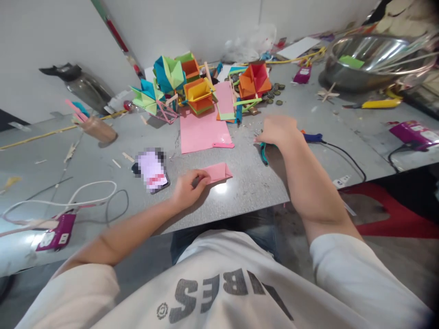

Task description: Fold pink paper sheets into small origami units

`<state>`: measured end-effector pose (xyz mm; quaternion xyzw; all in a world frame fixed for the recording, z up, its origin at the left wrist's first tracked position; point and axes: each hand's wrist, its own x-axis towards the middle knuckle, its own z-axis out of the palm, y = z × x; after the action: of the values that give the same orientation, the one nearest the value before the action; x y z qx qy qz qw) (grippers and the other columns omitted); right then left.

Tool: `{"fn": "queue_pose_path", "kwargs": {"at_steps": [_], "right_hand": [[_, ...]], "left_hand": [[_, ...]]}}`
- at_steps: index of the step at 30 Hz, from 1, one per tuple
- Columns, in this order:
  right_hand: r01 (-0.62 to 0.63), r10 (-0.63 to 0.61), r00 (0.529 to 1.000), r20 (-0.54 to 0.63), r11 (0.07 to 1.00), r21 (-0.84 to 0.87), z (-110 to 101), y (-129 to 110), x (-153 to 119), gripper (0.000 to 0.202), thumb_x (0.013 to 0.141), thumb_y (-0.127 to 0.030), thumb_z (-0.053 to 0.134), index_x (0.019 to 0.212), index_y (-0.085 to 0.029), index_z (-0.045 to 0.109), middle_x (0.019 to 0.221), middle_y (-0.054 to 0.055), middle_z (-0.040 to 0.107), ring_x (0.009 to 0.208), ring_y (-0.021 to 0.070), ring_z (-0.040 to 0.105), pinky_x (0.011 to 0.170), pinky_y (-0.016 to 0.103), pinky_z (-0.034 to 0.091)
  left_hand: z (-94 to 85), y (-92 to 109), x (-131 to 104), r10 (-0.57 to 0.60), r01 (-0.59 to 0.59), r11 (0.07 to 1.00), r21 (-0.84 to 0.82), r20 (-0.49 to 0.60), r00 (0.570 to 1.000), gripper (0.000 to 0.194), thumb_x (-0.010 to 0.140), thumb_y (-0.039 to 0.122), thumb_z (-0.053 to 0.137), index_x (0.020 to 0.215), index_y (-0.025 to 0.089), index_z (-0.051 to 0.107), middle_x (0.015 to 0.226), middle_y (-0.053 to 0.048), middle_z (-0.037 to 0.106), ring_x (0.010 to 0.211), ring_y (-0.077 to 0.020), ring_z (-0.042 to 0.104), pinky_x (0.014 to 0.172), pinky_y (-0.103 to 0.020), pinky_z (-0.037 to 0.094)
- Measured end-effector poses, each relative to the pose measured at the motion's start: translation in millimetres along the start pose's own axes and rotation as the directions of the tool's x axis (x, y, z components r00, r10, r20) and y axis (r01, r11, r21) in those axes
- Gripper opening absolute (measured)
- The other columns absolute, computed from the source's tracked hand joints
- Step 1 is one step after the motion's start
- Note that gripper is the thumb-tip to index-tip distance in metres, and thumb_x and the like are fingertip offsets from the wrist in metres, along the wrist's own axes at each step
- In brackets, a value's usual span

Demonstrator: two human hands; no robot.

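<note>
"What's held?"
"My left hand (190, 188) pinches one folded paper (216, 172), near the table's (250, 194) front edge. My right hand (278, 130) is at one teal tool (263, 154); I can't tell whether it grips."
"Phones?"
"One phone (151, 170), near my left hand."

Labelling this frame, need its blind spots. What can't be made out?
All in the head view:
Phone screen: pixelated, unreadable.
Left end of the folded pink paper: covered by the left hand.
Right hand fingertips: largely behind the hand itself, so its grip on the teal-handled tool is unclear.
Steel bowl bottom: behind its near wall.
Purple box by the right edge: label too small, blurred.
</note>
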<state>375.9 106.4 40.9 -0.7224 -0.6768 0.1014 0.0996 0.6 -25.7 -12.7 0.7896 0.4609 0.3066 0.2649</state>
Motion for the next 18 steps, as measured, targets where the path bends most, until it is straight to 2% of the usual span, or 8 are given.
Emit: {"fn": "queue_pose_path", "kwargs": {"at_steps": [3,6,8,10,12,14,16,18], "right_hand": [[-0.114,0.124,0.990,0.062,0.983,-0.142,0.5,-4.0,2.2,0.055,0.075,-0.029,0.101,0.124,-0.012,0.085,0.120,0.029,0.082,0.118,0.0509,0.077,0.100,0.066,0.063],[-0.103,0.113,0.992,0.056,0.982,-0.158,-0.2,-17.6,-2.1,0.049,0.083,-0.018,0.091,0.131,-0.009,0.083,0.128,0.029,0.082,0.123,0.0464,0.079,0.102,0.058,0.064],[-0.093,0.101,0.994,0.041,0.982,-0.162,-4.1,-20.3,-5.5,0.050,0.085,-0.016,0.087,0.134,-0.008,0.082,0.130,0.029,0.082,0.125,0.0453,0.078,0.103,0.056,0.064],[-0.089,0.093,0.996,0.014,0.981,-0.172,-12.0,-15.7,-8.6,0.048,0.085,-0.016,0.087,0.132,-0.008,0.081,0.127,0.027,0.082,0.123,0.0443,0.078,0.100,0.054,0.064],[-0.076,0.073,0.997,-0.029,0.985,-0.152,-23.1,-7.4,-11.8,0.045,0.084,-0.019,0.088,0.127,-0.011,0.081,0.121,0.023,0.083,0.116,0.0412,0.078,0.096,0.050,0.064],[-0.055,0.048,0.996,-0.072,0.994,-0.098,-34.5,-0.7,-15.4,0.041,0.083,-0.023,0.090,0.122,-0.015,0.079,0.114,0.018,0.082,0.108,0.0367,0.076,0.091,0.046,0.062],[-0.037,0.034,0.995,-0.098,0.999,-0.029,-42.2,0.5,-19.3,0.039,0.082,-0.024,0.090,0.118,-0.017,0.077,0.108,0.013,0.080,0.101,0.0326,0.074,0.086,0.043,0.059],[-0.021,0.024,0.993,-0.116,0.999,0.033,-43.9,-3.4,-22.7,0.038,0.081,-0.021,0.088,0.116,-0.019,0.074,0.106,0.011,0.078,0.097,0.0304,0.072,0.083,0.042,0.056]], "left_hand": [[9.2,9.3,14.3,0.038,-0.060,0.990,0.131,0.161,0.986,0.017,0.105,0.033,0.069,0.109,0.023,0.082,0.109,-0.007,0.087,0.105,-0.0269,0.079,0.107,-0.047,0.058],[26.0,22.2,42.4,0.005,-0.049,0.979,0.196,0.219,0.976,0.021,0.105,0.031,0.069,0.119,0.021,0.081,0.106,-0.008,0.085,0.101,-0.0267,0.078,0.106,-0.048,0.057],[41.3,32.4,65.7,-0.034,-0.018,0.974,0.226,0.223,0.974,0.026,0.104,0.030,0.069,0.126,0.021,0.079,0.111,-0.008,0.084,0.099,-0.0251,0.077,0.104,-0.046,0.056],[58.8,42.2,88.1,-0.059,-0.001,0.969,0.248,0.233,0.971,0.022,0.104,0.032,0.070,0.122,0.023,0.079,0.108,-0.006,0.082,0.100,-0.0254,0.076,0.109,-0.049,0.053],[76.3,50.1,105.2,-0.077,0.015,0.962,0.274,0.214,0.974,0.021,0.104,0.036,0.071,0.119,0.025,0.080,0.116,-0.009,0.079,0.115,-0.0308,0.073,0.114,-0.054,0.047],[91.1,55.1,115.2,-0.082,0.030,0.946,0.321,0.149,0.985,0.026,0.103,0.038,0.072,0.124,0.025,0.080,0.134,-0.014,0.072,0.134,-0.0378,0.064,0.120,-0.061,0.039],[101.5,56.5,118.8,-0.050,0.002,0.922,0.387,0.115,0.992,0.030,0.104,0.042,0.071,0.128,0.027,0.080,0.142,-0.016,0.065,0.140,-0.0402,0.059,0.121,-0.062,0.036],[107.1,55.1,119.0,0.001,-0.057,0.911,0.408,0.138,0.990,0.033,0.106,0.047,0.070,0.130,0.029,0.081,0.142,-0.016,0.064,0.138,-0.0399,0.057,0.119,-0.060,0.036]]}}
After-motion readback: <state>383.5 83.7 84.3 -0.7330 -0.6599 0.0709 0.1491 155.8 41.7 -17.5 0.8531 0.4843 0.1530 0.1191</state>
